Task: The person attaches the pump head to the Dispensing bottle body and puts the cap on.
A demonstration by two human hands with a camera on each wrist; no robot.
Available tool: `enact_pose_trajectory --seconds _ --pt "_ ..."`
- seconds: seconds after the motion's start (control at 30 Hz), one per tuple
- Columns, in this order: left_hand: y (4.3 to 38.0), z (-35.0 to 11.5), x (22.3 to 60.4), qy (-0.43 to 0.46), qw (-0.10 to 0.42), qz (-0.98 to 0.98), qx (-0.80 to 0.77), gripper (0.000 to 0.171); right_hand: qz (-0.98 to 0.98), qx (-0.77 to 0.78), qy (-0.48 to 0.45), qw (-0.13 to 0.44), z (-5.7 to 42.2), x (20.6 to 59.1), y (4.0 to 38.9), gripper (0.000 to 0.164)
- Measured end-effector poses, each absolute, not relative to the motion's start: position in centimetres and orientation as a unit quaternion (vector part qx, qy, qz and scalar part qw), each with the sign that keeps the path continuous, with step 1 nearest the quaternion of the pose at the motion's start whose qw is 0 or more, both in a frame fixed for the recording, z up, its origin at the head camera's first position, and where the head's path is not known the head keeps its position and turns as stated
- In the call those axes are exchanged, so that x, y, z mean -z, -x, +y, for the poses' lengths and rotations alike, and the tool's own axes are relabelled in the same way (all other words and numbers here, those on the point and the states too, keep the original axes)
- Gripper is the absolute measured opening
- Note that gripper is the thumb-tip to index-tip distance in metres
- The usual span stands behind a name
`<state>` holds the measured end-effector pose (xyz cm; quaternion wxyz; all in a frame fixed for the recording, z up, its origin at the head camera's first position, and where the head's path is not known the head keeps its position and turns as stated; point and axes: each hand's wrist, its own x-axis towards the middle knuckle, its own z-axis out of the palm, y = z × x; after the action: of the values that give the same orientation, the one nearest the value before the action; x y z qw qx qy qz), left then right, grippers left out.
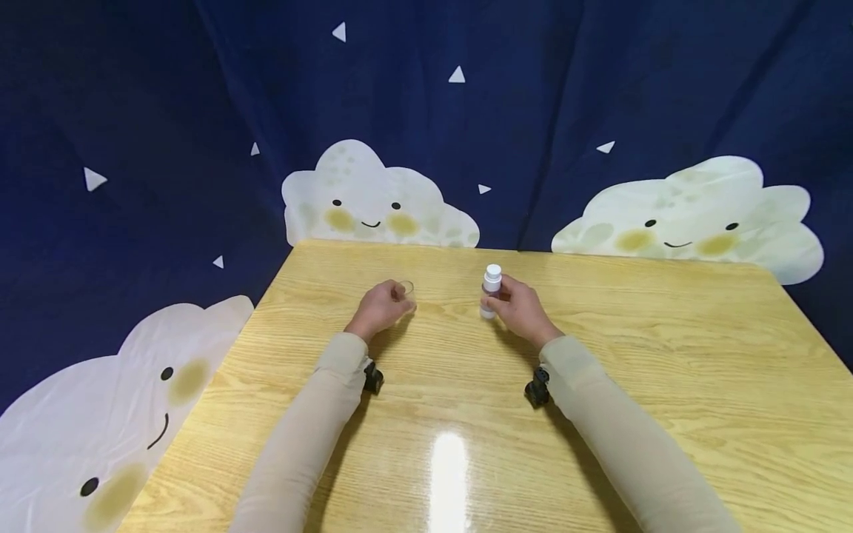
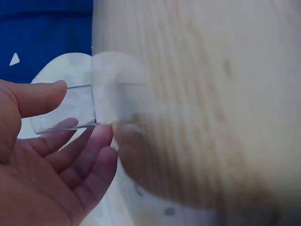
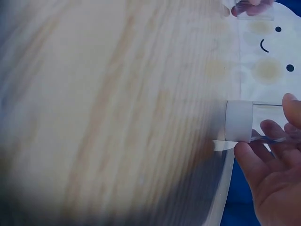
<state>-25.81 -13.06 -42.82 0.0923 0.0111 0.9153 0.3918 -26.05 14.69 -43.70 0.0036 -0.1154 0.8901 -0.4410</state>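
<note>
My left hand grips a small clear cup, thumb on one side and fingers on the other. The cup is upright at the tabletop, its reflection showing beside its base in the left wrist view. To the right, my right hand holds a small upright bottle between thumb and fingers. The bottle has a white cap, a see-through middle and a white lower end. That end is close to the wood; contact is unclear. A gap separates the cup and the bottle.
The wooden table reflects a bright light near its front. Behind it hangs a dark blue curtain with white cloud and triangle shapes. A black wrist camera sits under the right sleeve, another under the left.
</note>
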Motion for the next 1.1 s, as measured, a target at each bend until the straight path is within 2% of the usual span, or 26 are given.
enact_pose_trajectory --seconds 0.33,0.63,0.93,1.1 --pt "25.9 -11.7 42.2 -0.054 0.104 0.896 -0.428 0.038 0.891 0.438 0.119 0.005 15.0 44.2 26.0 0.039" --pt "25.8 -10.4 41.8 -0.063 0.082 0.883 -0.458 0.041 0.889 0.443 0.115 0.017 15.2 44.4 26.0 0.039" --pt "25.7 -10.8 41.7 -0.068 0.052 0.887 -0.454 0.038 0.887 0.446 0.119 0.007 15.0 44.0 25.9 0.037" --pt "25.6 -10.9 41.7 -0.062 0.03 0.884 -0.463 0.043 0.886 0.447 0.123 0.003 14.8 43.7 25.9 0.037"
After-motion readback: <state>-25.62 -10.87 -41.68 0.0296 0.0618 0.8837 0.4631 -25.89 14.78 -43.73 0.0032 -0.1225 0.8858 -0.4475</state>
